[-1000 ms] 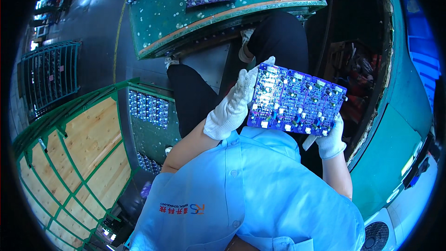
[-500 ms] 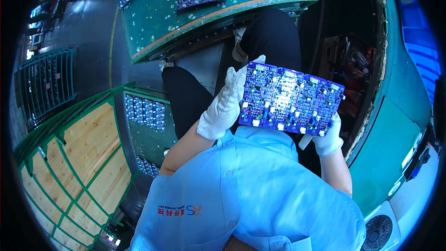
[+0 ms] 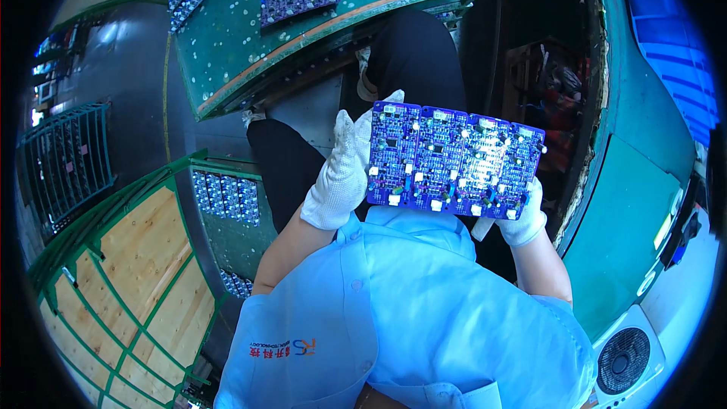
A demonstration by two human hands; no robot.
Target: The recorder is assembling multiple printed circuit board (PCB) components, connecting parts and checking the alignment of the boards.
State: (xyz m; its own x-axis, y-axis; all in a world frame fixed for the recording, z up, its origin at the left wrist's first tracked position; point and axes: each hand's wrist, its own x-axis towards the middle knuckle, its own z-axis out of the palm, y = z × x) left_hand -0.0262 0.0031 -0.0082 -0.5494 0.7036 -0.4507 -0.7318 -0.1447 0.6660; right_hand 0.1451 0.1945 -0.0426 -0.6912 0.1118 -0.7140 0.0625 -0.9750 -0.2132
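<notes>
Your left hand (image 3: 337, 174), in a white knit glove, had hold of the left edge of the purple rectangular circuit board (image 3: 454, 159), fingers nearly straight, one tip showing past the far corner. Your right hand (image 3: 524, 216), likewise gloved, was closed on the near right corner, its fingers partly hidden. Both forearms angled inward. The board was between your hands, populated face up, before your light-blue buttoned shirt (image 3: 454, 295).
</notes>
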